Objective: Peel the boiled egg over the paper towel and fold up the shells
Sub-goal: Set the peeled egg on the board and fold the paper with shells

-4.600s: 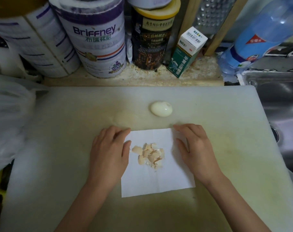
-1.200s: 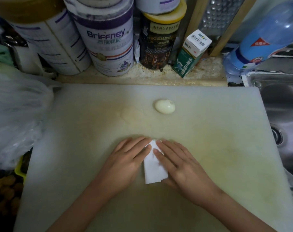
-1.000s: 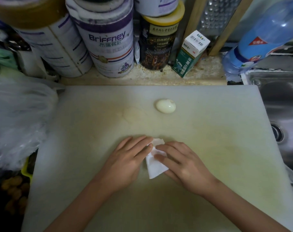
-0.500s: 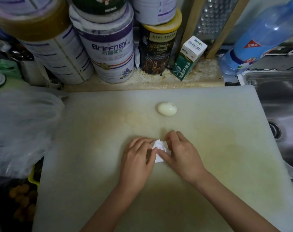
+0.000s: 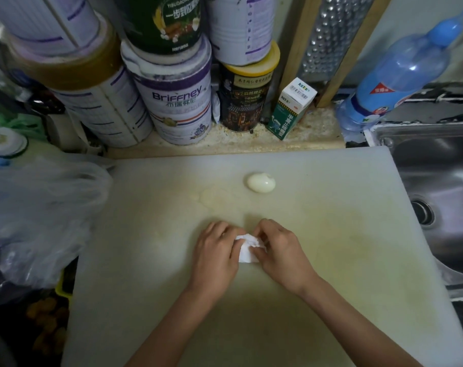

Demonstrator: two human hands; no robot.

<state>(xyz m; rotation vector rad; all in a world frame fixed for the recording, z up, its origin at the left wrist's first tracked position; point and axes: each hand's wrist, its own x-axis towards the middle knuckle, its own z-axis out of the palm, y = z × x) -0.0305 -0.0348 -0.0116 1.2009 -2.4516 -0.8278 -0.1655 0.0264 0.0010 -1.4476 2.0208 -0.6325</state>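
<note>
The paper towel [image 5: 247,247] is down to a small crumpled wad now, sitting mid-board, a bit toward the near edge of the cutting board [image 5: 331,234]. A few seconds back it lay flat and open with the shell bits piled in the middle, and a second ago it was a folded strip. The shells aren't visible any more, so I'd guess they're wrapped up inside.

The left hand [image 5: 216,256] and right hand [image 5: 280,256] are both curled round the wad from either side, pinching it between them, closer together than before. The peeled egg [image 5: 261,183] lies bare toward the far edge, well apart from the hands, same spot as earlier.

So peeling looks done and the fold-up is about at its last squeeze, imo.

Past the far edge there are stacked tins [image 5: 177,102], a little green carton [image 5: 291,109] and a blue bottle [image 5: 392,72]. There's a sink [image 5: 437,160] off the right edge and a plastic bag [image 5: 39,207] off the left.
</note>
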